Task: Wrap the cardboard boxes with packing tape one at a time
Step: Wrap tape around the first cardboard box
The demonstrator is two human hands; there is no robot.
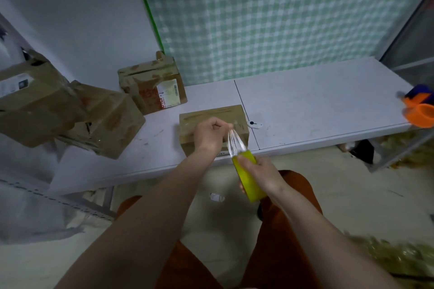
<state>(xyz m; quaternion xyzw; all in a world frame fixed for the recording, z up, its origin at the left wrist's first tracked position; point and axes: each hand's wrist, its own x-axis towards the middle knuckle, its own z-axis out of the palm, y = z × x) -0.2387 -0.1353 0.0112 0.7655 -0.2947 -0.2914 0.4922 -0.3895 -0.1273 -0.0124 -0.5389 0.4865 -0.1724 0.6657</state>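
The small cardboard box (212, 116) lies on the tabletop (317, 105) directly beneath the left hand (210, 135), which pinches the clear tape end (234, 141) drawn from the yellow roll (250, 178) gripped by the right hand (263, 176), nearer the body.

Light in the room is dim and even, with a cool bluish cast over the white table (317, 101) and the wall behind it. No single source shows; shadows are soft and faint, a weak one under the table's front edge. A small glint sits on the stretched clear tape (234, 143). The wide lens bends the table edge and the green strip (146, 7) on the wall into curves. Blur is heavy at the margins: the stacked boxes (47, 101) at left, the orange object (420, 110) at right, and the lower right corner are smeared. The centre is only moderately sharp.
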